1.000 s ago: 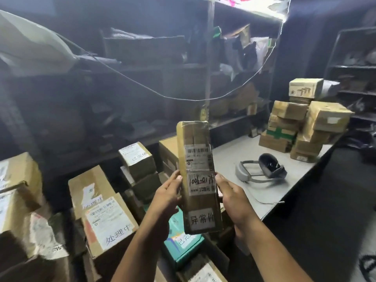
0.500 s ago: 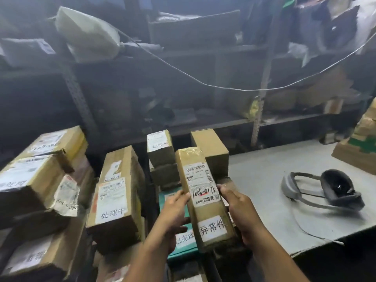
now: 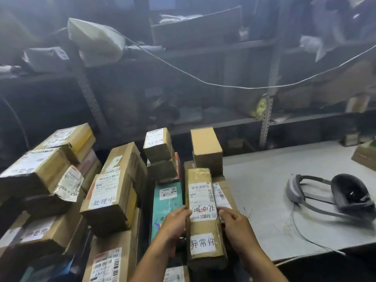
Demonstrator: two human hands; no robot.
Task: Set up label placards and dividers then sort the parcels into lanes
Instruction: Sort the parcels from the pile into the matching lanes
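Parcel: long narrow cardboard carton [image 3: 204, 218] wrapped in clear tape, carrying a shipping label with the handwritten number 1006-0175 and, nearer the camera, a white placard reading 异常件.
Location: low in the middle of the view, lying lengthwise away from the person, over a flat carton [image 3: 223, 192] at the left edge of the grey worktable [image 3: 260, 200]; a teal box [image 3: 165, 202] lies just beside it on the left. Whether its underside rests on anything I cannot tell.
Handling: stiff and boxy, so it should keep its shape under side pressure; two hands lift it easily enough that it is probably light to moderate in weight. The glossy tape skin likely makes it slippery, and the length would let it pivot if held at one end.
Where to hold: the two long side faces around mid-length, close to the balance point.
Left hand: left hand [image 3: 173, 226] presses the parcel's left face, fingers curled against it, thumb at the label's edge.
Right hand: right hand [image 3: 237, 228] mirrors it on the right face, fingertips [image 3: 222, 210] touching the label's corner.
Grip: both hands are clamped on the carton from opposite sides, spread only as wide as the box.
Nearby: stacks with 处理中 placards [image 3: 104, 200] stand to the left; a headset [image 3: 343, 192] lies well apart on the table.
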